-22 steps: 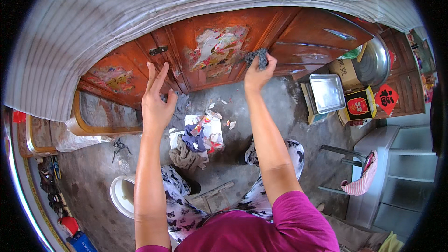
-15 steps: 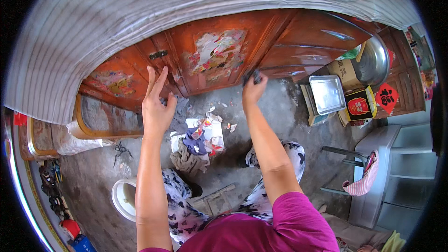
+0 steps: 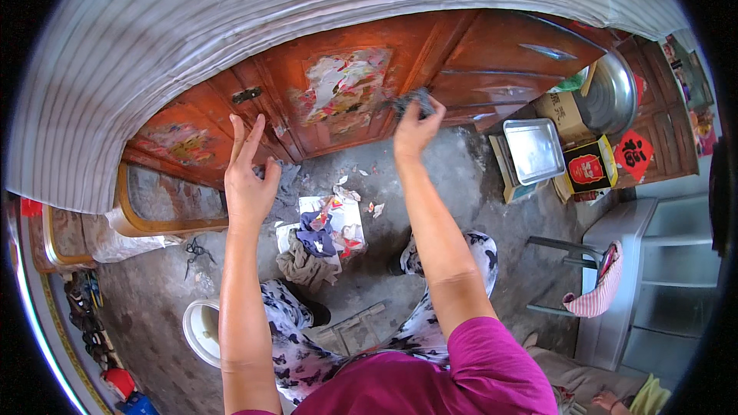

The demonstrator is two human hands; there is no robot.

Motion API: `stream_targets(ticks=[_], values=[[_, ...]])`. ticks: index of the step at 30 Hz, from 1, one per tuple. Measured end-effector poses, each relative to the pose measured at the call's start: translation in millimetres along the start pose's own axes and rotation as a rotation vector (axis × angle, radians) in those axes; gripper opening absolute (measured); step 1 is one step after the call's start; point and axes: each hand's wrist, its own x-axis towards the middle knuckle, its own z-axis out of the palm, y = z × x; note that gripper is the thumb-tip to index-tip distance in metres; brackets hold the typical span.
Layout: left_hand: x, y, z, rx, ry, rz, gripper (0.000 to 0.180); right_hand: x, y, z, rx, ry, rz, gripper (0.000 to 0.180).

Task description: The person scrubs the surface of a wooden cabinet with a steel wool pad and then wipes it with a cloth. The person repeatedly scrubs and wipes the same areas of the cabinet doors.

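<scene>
The person sits low on the concrete floor, knees in a black-and-white patterned cloth, facing a red-brown wooden door. Nearest, below the door and between the knees, lies a heap of rags on a sheet of white paper, soft and crumpled, with small torn scraps of paper scattered about it; they lie close under the door, within easy reach. A white bucket stands left of the rags, further from the door, and dark scissors lie on the floor left of the heap.

The left hand rests flat against the door's lower panel, fingers straight and spread apart, holding nothing; it seems to steady the body. The right hand has its fingers clamped on a dark scouring pad, rough and wadded, pressed against the door just right of a torn, half-peeled paper picture, whose ragged white patches show where it has come away from the glossy varnish. A small metal latch sits left of that picture. Right of the door stand a shiny steel tray and cardboard boxes.
</scene>
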Motion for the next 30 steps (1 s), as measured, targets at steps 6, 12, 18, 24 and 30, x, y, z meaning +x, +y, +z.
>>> stream_targets(ticks=[6,12,18,24,30], values=[[10.7,9.7,12.0,-0.037,-0.017,0.029,0.073,-4.1,89.5,-30.8,-0.315,-0.140,0.385,0.024],[0.5,2.2,-4.0,0.014,-0.037,-0.028,0.074,44.8,-32.1,-13.1,-0.183,0.073,-0.354,0.029],[3.2,6.6,8.7,0.027,-0.024,0.023,0.074,38.4,24.0,-30.4,-0.492,-0.096,-0.083,0.027],[-5.0,-0.3,-2.2,0.045,-0.032,-0.008,0.074,42.6,-26.3,-22.9,-0.217,0.035,-0.316,0.024],[4.4,5.7,7.6,0.020,-0.022,0.026,0.074,36.8,9.8,-20.9,-0.552,0.007,-0.104,0.023]])
